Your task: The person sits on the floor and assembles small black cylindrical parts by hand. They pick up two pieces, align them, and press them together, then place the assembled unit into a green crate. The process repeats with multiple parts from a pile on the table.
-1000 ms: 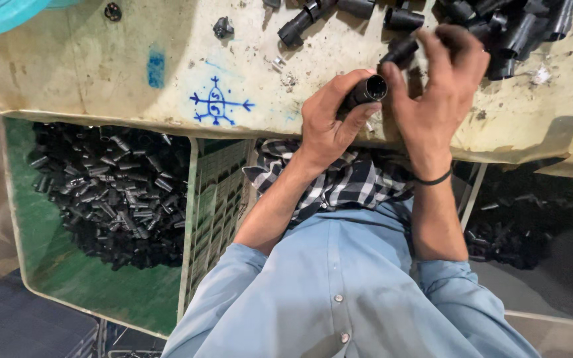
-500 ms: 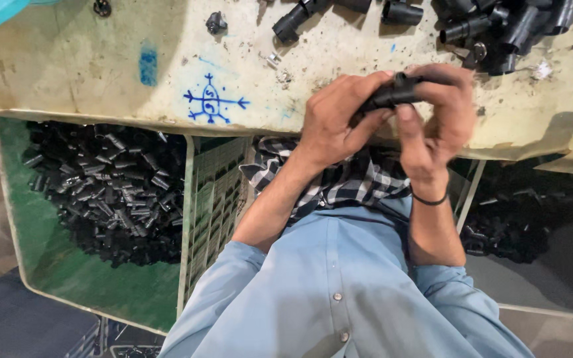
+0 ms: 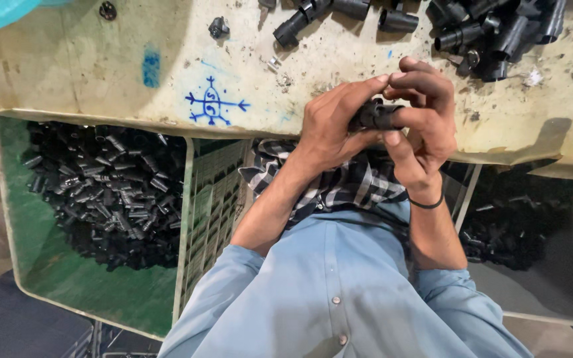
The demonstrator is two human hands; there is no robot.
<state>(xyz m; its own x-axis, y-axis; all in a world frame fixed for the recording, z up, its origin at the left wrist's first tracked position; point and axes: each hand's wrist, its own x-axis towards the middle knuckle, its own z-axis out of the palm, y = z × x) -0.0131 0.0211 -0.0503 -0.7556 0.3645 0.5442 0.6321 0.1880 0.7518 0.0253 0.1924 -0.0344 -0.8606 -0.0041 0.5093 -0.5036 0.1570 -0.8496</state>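
Both hands meet over the front edge of a stained pale worktable (image 3: 101, 79). My left hand (image 3: 329, 129) and my right hand (image 3: 422, 122) grip one short black tube-shaped part (image 3: 374, 115) between them, fingers curled around it so that only its middle shows. A thin black band circles my right wrist. Several more black tube parts (image 3: 492, 33) lie in a loose pile on the table just beyond the hands, to the right.
A green bin (image 3: 48, 265) full of small black parts sits below the table on the left. A grey bin (image 3: 552, 265) with black parts stands on the right. A slatted crate (image 3: 213, 199) is between them. A blue ink mark (image 3: 212, 104) is on the table.
The hands have drawn closer together and slightly toward the table's edge, with the fingers now wrapped more tightly around the black part. The view has shifted a little.
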